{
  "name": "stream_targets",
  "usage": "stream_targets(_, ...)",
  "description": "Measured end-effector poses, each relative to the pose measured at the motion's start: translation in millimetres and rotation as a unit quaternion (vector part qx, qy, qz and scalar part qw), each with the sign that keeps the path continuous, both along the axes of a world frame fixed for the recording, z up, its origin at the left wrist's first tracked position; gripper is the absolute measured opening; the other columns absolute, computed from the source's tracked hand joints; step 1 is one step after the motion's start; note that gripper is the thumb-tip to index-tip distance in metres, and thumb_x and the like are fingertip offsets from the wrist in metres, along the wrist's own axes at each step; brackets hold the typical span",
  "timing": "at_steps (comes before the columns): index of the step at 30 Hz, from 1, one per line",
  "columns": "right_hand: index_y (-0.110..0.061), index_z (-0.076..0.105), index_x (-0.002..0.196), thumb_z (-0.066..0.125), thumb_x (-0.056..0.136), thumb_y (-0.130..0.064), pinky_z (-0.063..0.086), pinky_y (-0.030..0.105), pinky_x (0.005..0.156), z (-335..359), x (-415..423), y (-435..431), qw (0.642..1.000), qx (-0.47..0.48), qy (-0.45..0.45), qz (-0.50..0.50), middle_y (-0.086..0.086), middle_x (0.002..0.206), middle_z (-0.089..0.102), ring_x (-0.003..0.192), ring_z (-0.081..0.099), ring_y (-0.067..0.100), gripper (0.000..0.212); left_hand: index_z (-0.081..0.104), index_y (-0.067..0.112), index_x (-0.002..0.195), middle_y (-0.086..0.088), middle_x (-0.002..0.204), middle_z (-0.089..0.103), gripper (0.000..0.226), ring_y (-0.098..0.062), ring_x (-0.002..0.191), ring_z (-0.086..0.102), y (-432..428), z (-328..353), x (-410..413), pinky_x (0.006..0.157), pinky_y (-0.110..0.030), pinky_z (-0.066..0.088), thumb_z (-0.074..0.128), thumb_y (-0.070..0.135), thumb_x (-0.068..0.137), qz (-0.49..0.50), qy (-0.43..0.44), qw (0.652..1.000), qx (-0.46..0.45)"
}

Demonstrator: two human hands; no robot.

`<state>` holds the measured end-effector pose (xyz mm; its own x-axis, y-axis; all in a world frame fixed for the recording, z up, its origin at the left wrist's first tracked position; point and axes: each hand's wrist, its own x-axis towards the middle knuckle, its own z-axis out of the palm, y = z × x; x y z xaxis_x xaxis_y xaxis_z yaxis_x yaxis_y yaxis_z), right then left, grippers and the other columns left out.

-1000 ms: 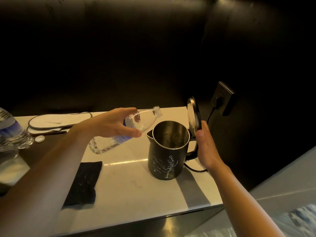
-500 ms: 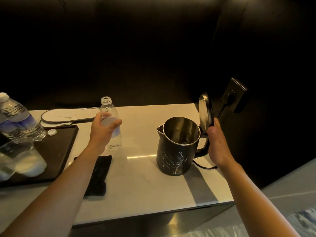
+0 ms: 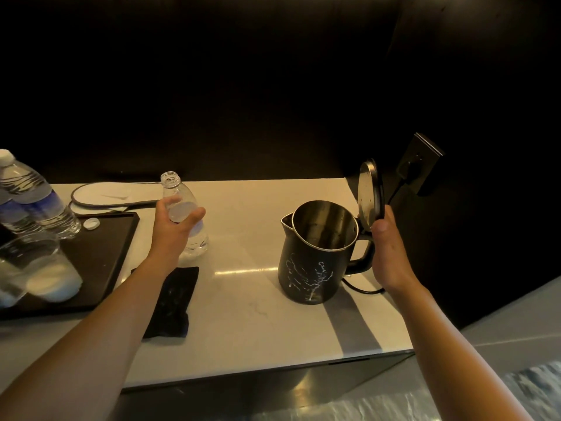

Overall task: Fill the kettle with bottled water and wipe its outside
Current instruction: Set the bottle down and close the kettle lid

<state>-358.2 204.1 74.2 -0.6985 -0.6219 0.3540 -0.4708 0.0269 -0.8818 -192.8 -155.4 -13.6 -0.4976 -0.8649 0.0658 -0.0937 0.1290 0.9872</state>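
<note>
The far wall is sitting in darkness, and the glassware at the near left of the black tray (image 3: 100, 268) is blurring past recognition; two capped bottles (image 3: 33, 202) are being cut off by the left edge. The black kettle (image 3: 315, 262), white-patterned, is standing right of centre on the white counter (image 3: 243, 314), its lid (image 3: 368, 196) tipped upright and its steel inside showing; any water level is hard to make out. The right hand (image 3: 388, 253) is resting by the handle, thumb against the lid; whether its fingers are closing is hidden. The left hand (image 3: 173, 229) is wrapping loosely around the uncapped bottle (image 3: 185, 214), now standing upright on the counter rather than tilting over the kettle as a second ago. A dark cloth (image 3: 173, 302) is lying nearer.
</note>
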Motion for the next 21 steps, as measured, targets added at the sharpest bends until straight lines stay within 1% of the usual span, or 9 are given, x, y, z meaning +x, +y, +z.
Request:
stream_targets(2, -0.083, 0.042, 0.121, 0.031, 0.094, -0.077, 0.034, -0.004, 0.086, 1.2, 2.9, 1.3, 1.000, 0.000, 0.009, -0.007, -0.018, 0.123, 0.045, 0.113, 0.041, -0.031, 0.030, 0.033, 0.030, 0.150, -0.006, 0.157, 0.036, 0.088, -0.029, 0.142, 0.038, 5.1, 5.0, 2.8, 0.110, -0.040, 0.040, 0.085, 0.040, 0.080, 0.013, -0.005, 1.000, -0.002)
stream_targets(4, -0.076, 0.046, 0.125, 0.033, 0.094, -0.077, 0.040, 0.004, 0.093, 2.2, 2.8, 2.6, 1.000, 0.004, -0.001, -0.011, -0.003, 0.122, 0.049, 0.115, 0.045, -0.026, 0.033, 0.019, 0.031, 0.157, -0.010, 0.165, 0.024, 0.102, -0.030, 0.150, 0.028, 18.5, 12.4, 12.3, 0.112, -0.041, 0.032, 0.085, 0.038, 0.080, 0.069, 0.009, 0.997, -0.021)
stream_targets(6, -0.046, 0.052, 0.137, 0.037, 0.090, -0.081, 0.047, 0.031, 0.101, 0.2, -3.3, 4.6, 1.000, 0.013, -0.019, -0.004, 0.007, 0.132, 0.051, 0.119, 0.053, -0.006, 0.060, 0.020, 0.034, 0.154, -0.013, 0.162, 0.024, 0.098, -0.028, 0.147, 0.030, 41.5, 19.8, 26.4, 0.114, -0.041, 0.033, 0.083, 0.042, 0.079, 0.134, 0.041, 0.985, -0.103)
stream_targets(7, -0.028, 0.048, 0.145, 0.039, 0.086, -0.086, 0.047, 0.037, 0.102, -1.5, -6.5, 5.8, 1.000, 0.020, -0.022, 0.000, 0.008, 0.136, 0.050, 0.122, 0.053, 0.002, 0.083, 0.023, 0.036, 0.150, -0.014, 0.157, 0.029, 0.091, -0.026, 0.142, 0.036, 56.7, 22.8, 32.4, 0.114, -0.038, 0.035, 0.080, 0.043, 0.079, 0.144, 0.061, 0.975, -0.155)
stream_targets(9, -0.018, 0.030, 0.158, 0.039, 0.077, -0.093, 0.039, 0.034, 0.109, -2.1, -10.1, 8.6, 0.999, 0.032, -0.025, 0.009, 0.005, 0.152, 0.043, 0.136, 0.044, 0.011, 0.111, 0.031, 0.033, 0.141, -0.016, 0.146, 0.038, 0.077, -0.024, 0.131, 0.045, 88.2, 26.4, 36.6, 0.106, -0.026, 0.040, 0.077, 0.041, 0.080, 0.097, 0.092, 0.964, -0.232)
stream_targets(11, -0.025, 0.020, 0.163, 0.037, 0.075, -0.095, 0.033, 0.027, 0.110, -0.3, -10.2, 10.9, 0.999, 0.024, -0.036, 0.024, 0.000, 0.160, 0.035, 0.144, 0.036, 0.010, 0.114, 0.039, 0.027, 0.138, -0.008, 0.141, 0.043, 0.069, -0.017, 0.126, 0.048, 113.1, 29.1, 31.1, 0.101, -0.022, 0.043, 0.074, 0.045, 0.081, -0.005, 0.081, 0.971, -0.223)
stream_targets(14, -0.038, 0.017, 0.162, 0.028, 0.078, -0.095, 0.029, 0.018, 0.105, 4.1, -10.0, 11.9, 0.998, 0.023, -0.054, 0.026, -0.005, 0.164, 0.030, 0.146, 0.032, 0.008, 0.103, 0.044, 0.036, 0.143, 0.013, 0.149, 0.047, 0.077, -0.010, 0.130, 0.049, 132.7, 36.6, 13.5, 0.103, -0.031, 0.046, 0.067, 0.067, 0.076, -0.178, -0.010, 0.978, -0.109)
stream_targets(18, -0.076, 0.022, 0.139, 0.020, 0.081, -0.094, 0.031, 0.009, 0.091, 12.6, -12.1, 12.2, 0.995, 0.065, -0.067, 0.018, -0.021, 0.148, 0.039, 0.128, 0.042, -0.008, 0.061, 0.037, 0.033, 0.156, 0.007, 0.161, 0.044, 0.108, -0.023, 0.143, 0.045, 138.5, 37.2, -12.7, 0.108, -0.040, 0.047, 0.067, 0.085, 0.065, -0.297, -0.083, 0.948, -0.075)
stream_targets(21, -0.085, 0.026, 0.127, 0.020, 0.083, -0.093, 0.033, 0.004, 0.087, 18.1, -16.7, 12.5, 0.993, 0.098, -0.069, 0.021, -0.028, 0.140, 0.039, 0.118, 0.040, -0.025, 0.044, 0.035, 0.039, 0.155, 0.007, 0.163, 0.041, 0.109, -0.026, 0.147, 0.041, 142.0, 37.3, -28.6, 0.103, -0.034, 0.046, 0.067, 0.086, 0.063, -0.343, -0.112, 0.931, -0.058)
